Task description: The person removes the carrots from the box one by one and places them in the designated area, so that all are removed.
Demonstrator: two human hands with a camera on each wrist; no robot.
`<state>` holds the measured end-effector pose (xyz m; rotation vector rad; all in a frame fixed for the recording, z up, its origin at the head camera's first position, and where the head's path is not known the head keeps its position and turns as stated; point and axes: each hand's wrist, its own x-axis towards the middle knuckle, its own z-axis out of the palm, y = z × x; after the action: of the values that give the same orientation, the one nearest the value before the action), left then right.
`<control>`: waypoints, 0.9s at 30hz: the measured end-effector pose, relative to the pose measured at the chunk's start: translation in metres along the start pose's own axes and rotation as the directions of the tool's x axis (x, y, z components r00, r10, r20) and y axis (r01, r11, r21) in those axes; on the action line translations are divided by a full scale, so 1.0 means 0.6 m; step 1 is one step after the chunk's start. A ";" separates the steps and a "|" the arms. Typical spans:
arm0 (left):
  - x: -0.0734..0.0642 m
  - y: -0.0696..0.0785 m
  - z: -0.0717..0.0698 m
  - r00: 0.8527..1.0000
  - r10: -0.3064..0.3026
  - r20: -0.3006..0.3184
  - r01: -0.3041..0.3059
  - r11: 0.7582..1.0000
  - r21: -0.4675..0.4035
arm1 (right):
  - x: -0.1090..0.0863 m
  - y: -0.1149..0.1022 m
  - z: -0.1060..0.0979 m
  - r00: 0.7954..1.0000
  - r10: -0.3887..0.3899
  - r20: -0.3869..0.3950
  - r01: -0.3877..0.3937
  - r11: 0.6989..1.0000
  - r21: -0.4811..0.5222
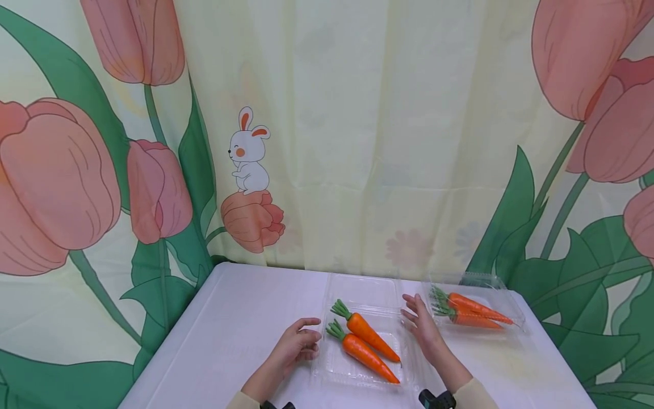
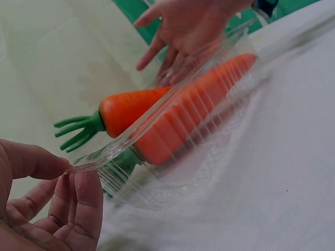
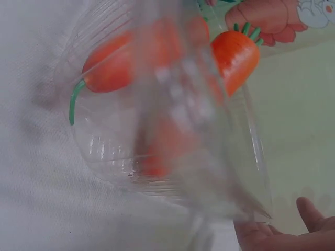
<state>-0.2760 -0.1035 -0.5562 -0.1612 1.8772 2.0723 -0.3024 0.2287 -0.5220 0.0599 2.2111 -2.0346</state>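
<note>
Before me an open clear plastic clamshell box (image 1: 334, 366) holds two orange carrots, an upper carrot (image 1: 375, 336) and a lower carrot (image 1: 369, 359), lying slantwise with green tops toward the upper left. Its lid (image 1: 364, 288) lies folded back, away from me. My left hand (image 1: 297, 345) is at the box's left side; in the left wrist view its thumb and fingers pinch the clear rim (image 2: 99, 159). On the right side my right hand (image 1: 425, 326) has its fingers extended beside the box edge, thumb apart in the right wrist view. Whether it touches the plastic is unclear.
A second clear box (image 1: 513, 304) with carrots (image 1: 477, 309) inside stands at the table's back right. The white-covered table (image 1: 230, 318) ends at a curtain (image 1: 337, 142) printed with tulips and a rabbit. Dark bands (image 1: 436, 399) circle both wrists.
</note>
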 end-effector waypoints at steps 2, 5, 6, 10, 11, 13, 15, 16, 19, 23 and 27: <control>0.000 0.000 0.000 1.000 -0.006 -0.004 0.006 1.000 0.001 | -0.001 -0.001 0.000 1.000 0.000 0.002 0.000 1.000 0.001; -0.001 0.001 0.002 1.000 -0.014 -0.006 0.014 1.000 0.000 | -0.003 -0.001 0.000 1.000 0.001 0.003 -0.001 1.000 0.002; -0.001 0.001 0.002 1.000 -0.016 -0.006 0.016 1.000 0.001 | -0.004 -0.002 -0.001 1.000 0.003 0.002 -0.003 1.000 0.001; -0.004 0.003 0.003 1.000 -0.015 -0.001 0.015 1.000 0.002 | -0.008 -0.005 -0.002 1.000 0.005 0.003 -0.005 1.000 -0.010; -0.004 0.003 0.003 1.000 -0.016 0.001 0.016 1.000 0.002 | -0.008 -0.006 -0.002 1.000 0.007 0.003 -0.007 1.000 -0.015; -0.003 0.003 0.002 1.000 -0.015 0.001 0.015 1.000 0.002 | -0.009 -0.007 -0.002 1.000 0.009 0.007 -0.009 0.999 -0.033; -0.002 0.002 0.001 1.000 -0.017 0.000 0.017 1.000 0.000 | -0.009 -0.008 -0.002 1.000 0.012 0.008 -0.012 0.998 -0.056; -0.001 0.001 0.001 1.000 -0.018 -0.002 0.018 1.000 0.000 | -0.009 -0.009 -0.001 1.000 0.011 0.009 -0.010 0.998 -0.068; -0.001 0.001 -0.002 1.000 -0.015 0.000 0.015 1.000 0.002 | -0.010 -0.011 0.002 1.000 0.006 -0.001 -0.006 0.995 -0.103; 0.000 0.001 -0.004 1.000 -0.006 0.012 0.006 1.000 0.011 | -0.013 -0.015 0.009 0.997 -0.005 -0.071 -0.006 0.988 -0.154; 0.000 0.003 -0.002 1.000 -0.005 0.015 0.005 1.000 0.018 | -0.020 -0.022 0.016 0.991 -0.036 -0.129 0.010 0.981 -0.195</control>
<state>-0.2766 -0.1048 -0.5548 -0.1458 1.8844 2.0472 -0.2915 0.2186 -0.5084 0.1536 2.4906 -1.8654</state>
